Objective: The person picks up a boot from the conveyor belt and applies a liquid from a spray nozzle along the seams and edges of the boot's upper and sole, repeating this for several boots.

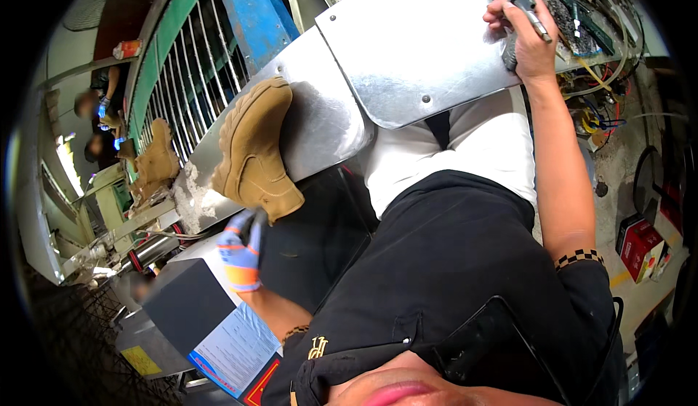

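Note:
My right hand reaches up to the far edge of a curved shiny metal sheet lying across my lap. It is closed around a grey metal pen-shaped tool whose tip points up-left. My left hand, in a blue and orange glove, hangs low on the left just below the sole of my tan boot. Its fingers curl around a slim dark object; I cannot make out what that object is.
Circuit boards and tangled wires crowd the top right behind the sheet. A green railing and a blue beam run at upper left, with other people beyond. A grey box with a blue-white label sits lower left, and a red box at right.

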A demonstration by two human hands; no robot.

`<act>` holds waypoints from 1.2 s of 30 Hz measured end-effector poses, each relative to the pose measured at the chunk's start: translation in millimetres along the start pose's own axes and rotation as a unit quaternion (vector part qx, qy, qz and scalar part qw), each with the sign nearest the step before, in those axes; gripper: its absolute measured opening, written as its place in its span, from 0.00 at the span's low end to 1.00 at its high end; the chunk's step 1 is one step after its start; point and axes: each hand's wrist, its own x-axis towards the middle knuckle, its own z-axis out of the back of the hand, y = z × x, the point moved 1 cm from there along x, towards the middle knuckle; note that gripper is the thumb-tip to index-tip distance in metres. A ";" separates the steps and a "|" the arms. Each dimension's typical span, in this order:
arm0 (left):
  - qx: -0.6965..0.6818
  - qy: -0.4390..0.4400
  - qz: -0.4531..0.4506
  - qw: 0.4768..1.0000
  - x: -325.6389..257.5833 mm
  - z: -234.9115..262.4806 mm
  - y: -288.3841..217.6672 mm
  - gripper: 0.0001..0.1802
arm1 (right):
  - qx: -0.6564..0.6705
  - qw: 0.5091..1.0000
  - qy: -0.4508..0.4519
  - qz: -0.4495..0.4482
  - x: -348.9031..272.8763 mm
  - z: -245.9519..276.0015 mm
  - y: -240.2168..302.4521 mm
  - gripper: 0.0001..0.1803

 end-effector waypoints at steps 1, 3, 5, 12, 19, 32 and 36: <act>0.015 -0.030 -0.010 0.999 12.1 5.7 -19.9 0.22 | -0.002 1.000 -0.003 0.002 -0.9 -2.7 0.6 0.20; 0.170 -0.143 -0.254 0.941 56.1 -6.8 -60.6 0.39 | 0.012 1.000 -0.007 -0.013 0.2 -3.3 -3.7 0.19; 0.226 -0.101 -0.292 0.924 107.7 -27.0 -97.9 0.52 | -0.039 0.997 -0.032 -0.054 -1.6 2.5 -13.4 0.17; 0.274 -0.113 -0.303 0.906 151.9 -49.1 -90.3 0.39 | -0.255 0.957 -0.063 0.119 -40.6 27.3 32.9 0.20; -0.210 -0.316 -0.213 0.901 77.2 29.3 -114.6 0.42 | -0.327 0.932 -0.134 0.081 -48.2 57.4 50.9 0.21; -0.367 -0.142 -0.421 0.817 166.3 -7.1 -180.3 0.40 | -0.054 0.932 0.261 0.245 -37.1 -74.0 142.5 0.22; -0.382 -0.111 -0.419 0.816 182.4 -11.1 -183.4 0.41 | -0.001 0.925 0.285 0.251 -19.6 -103.6 155.4 0.23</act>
